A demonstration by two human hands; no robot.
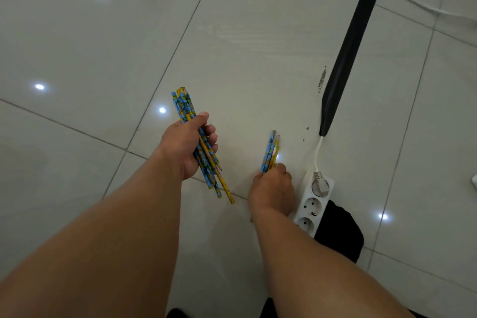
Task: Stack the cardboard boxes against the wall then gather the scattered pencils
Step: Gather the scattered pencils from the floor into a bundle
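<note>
the left hand (184, 147) has its fingers curled round a thick bundle of pencils (184, 104), left of centre above the tiled floor (103, 46). to its right, the right hand (273, 188) grasps a smaller bunch of pencils (270, 152) in its fingers, just beside a white power strip (311, 212).

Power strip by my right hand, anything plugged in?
In use: a white plug sits in the far socket of the power strip; the two nearer sockets show empty.
</note>
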